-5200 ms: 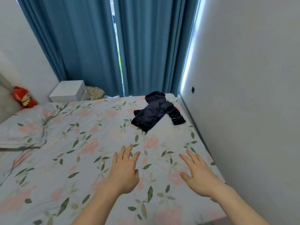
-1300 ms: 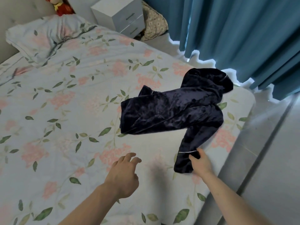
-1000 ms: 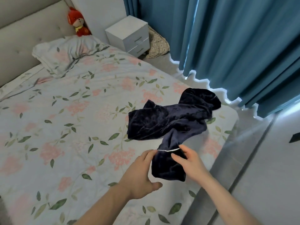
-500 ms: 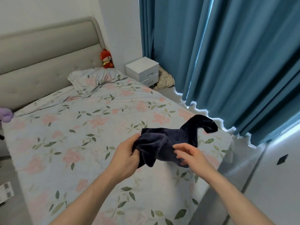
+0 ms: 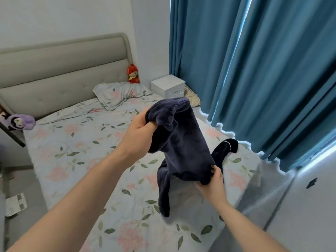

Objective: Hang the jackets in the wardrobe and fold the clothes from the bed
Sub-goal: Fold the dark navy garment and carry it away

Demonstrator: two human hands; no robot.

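At the far left edge a purple plush toy (image 5: 20,122) is seen beside the grey headboard (image 5: 63,73), and bare floor (image 5: 18,193) lies along the bed's left side. The flowered bed (image 5: 81,151) is uncovered across its middle. A dark navy fleece garment (image 5: 181,142) is held up above the bed: its upper edge is clenched in the left hand (image 5: 140,133), its lower corner pinched by the right hand (image 5: 212,182). One limp part hangs down; another trails toward the blue curtain (image 5: 254,70).
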